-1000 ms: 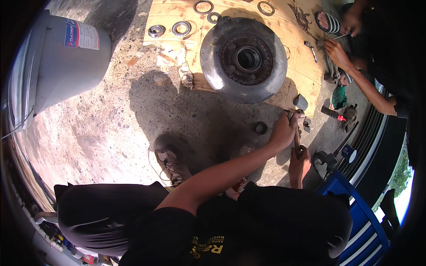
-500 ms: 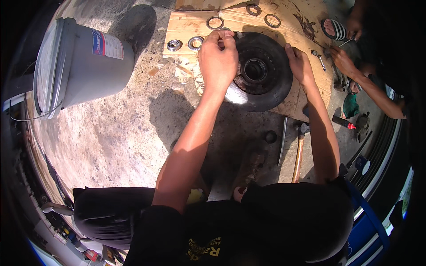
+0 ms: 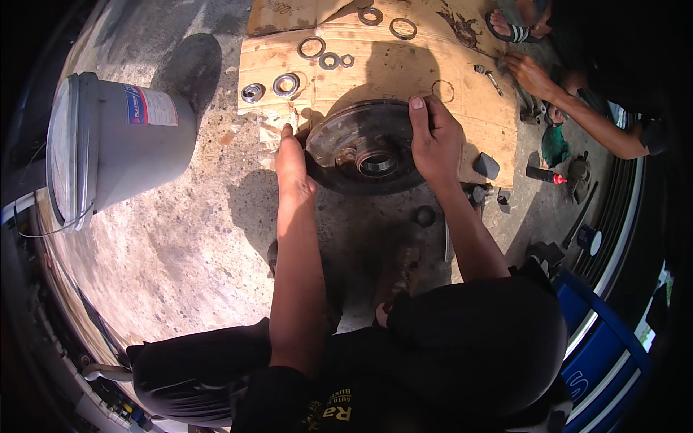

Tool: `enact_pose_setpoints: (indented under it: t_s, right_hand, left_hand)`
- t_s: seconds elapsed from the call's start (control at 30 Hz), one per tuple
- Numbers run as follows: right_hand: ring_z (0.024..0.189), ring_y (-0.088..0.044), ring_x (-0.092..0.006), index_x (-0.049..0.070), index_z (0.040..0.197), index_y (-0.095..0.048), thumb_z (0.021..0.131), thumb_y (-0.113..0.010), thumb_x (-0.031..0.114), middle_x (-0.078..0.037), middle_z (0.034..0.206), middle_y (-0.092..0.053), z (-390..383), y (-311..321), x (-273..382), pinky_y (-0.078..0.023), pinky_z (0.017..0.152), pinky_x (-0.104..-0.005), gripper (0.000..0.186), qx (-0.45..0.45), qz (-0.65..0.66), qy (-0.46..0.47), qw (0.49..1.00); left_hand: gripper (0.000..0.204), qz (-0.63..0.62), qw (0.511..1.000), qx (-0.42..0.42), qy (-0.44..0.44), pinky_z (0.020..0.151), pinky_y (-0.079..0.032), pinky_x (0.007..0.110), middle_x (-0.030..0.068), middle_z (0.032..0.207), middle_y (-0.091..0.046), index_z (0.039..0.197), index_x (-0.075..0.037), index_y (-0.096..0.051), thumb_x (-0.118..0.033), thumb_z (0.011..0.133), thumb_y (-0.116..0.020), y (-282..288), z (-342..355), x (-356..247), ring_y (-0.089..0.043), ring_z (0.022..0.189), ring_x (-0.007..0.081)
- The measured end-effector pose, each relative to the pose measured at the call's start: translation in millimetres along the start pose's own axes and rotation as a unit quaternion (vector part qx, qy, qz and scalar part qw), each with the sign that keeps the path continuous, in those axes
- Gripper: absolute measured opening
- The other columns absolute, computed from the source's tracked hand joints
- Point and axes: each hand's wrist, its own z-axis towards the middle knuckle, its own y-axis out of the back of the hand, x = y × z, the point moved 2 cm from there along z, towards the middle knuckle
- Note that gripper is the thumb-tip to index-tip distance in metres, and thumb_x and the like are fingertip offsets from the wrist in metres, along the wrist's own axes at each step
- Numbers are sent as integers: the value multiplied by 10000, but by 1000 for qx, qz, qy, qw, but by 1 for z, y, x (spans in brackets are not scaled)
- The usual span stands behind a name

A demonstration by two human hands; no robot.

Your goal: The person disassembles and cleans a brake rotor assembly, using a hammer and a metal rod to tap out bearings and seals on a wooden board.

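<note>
A dark, round brake drum (image 3: 339, 137) with a raised hub at its centre is held tilted at the near edge of the cardboard. My left hand (image 3: 292, 162) is closed on its left rim, fingers mostly hidden. Around the right rim my right hand (image 3: 437, 141) is closed, thumb on top. Beyond the drum lie a bearing (image 3: 286, 85), a smaller bearing part (image 3: 253, 92), a metal ring (image 3: 311, 47), a washer (image 3: 329, 61) and a nut (image 3: 347, 60). Farther back are two more rings (image 3: 370, 16).
A grey bucket (image 3: 141, 137) stands at left on the concrete. The cardboard (image 3: 469, 94) bears a small metal shaft (image 3: 494, 83). At right a co-worker's hand (image 3: 533, 74) reaches in, near a green cloth (image 3: 554, 146) and a red-tipped black bottle (image 3: 543, 175).
The brake drum, flat on the cardboard before, is now tilted up and nearer me. My left hand has moved down to its left rim. The view has shifted.
</note>
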Motion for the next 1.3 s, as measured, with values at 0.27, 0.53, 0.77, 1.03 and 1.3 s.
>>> enact_pose_setpoints:
  t_s: [0.27, 0.53, 0.77, 1.03, 1.3]
  right_hand:
    - [618, -511, -265, 24, 754, -634, 988, -643, 224, -109, 653, -534, -35, 26, 10, -408, 611, -376, 307, -4, 97, 35, 995]
    - [751, -555, -213, 49, 668, -652, 973, -620, 165, -56, 776, -645, -72, 47, 19, -407, 734, -315, 327, 45, 172, 98, 979]
    - [1161, -533, -170, 6, 1159, -687, 904, -520, 22, -99, 1418, -554, -84, 62, 15, -422, 999, -314, 305, 1, 366, -339, 867]
    - [1478, -361, -309, -26, 1427, -528, 771, -459, -28, -192, 1558, -437, -90, 89, -23, -370, 1205, -431, 660, 13, 459, -328, 825]
    - [1528, -308, -331, -16, 1336, -556, 705, -465, -15, -199, 1610, -408, -19, 79, -50, -262, 1266, -443, 638, 49, 542, -161, 823]
  left_hand:
    - [788, 506, 839, 156, 129, 756, -636, 404, 154, 1189, -701, 1319, 53, -590, -658, 1038, -401, 39, -11, -19, -744, 905, 259]
    - [811, 259, 864, 333, 275, 900, -610, 384, 223, 1402, -598, 1537, -18, -431, -667, 1056, -360, 80, 16, 54, -708, 1050, 273]
    - [446, 235, 883, 340, 220, 1021, -560, 407, 209, 1373, -633, 1442, 34, -535, -179, 1086, -373, 74, -8, 94, -686, 1151, 291]
    - [384, 290, 918, 195, 189, 880, -580, 421, 246, 1155, -719, 1231, 115, -644, -170, 1067, -444, 67, -45, 95, -730, 1021, 307]
    - [562, 467, 875, 33, -122, 850, -503, 504, 322, 969, -698, 1069, 83, -691, -421, 1098, -444, -12, -38, 20, -687, 1001, 457]
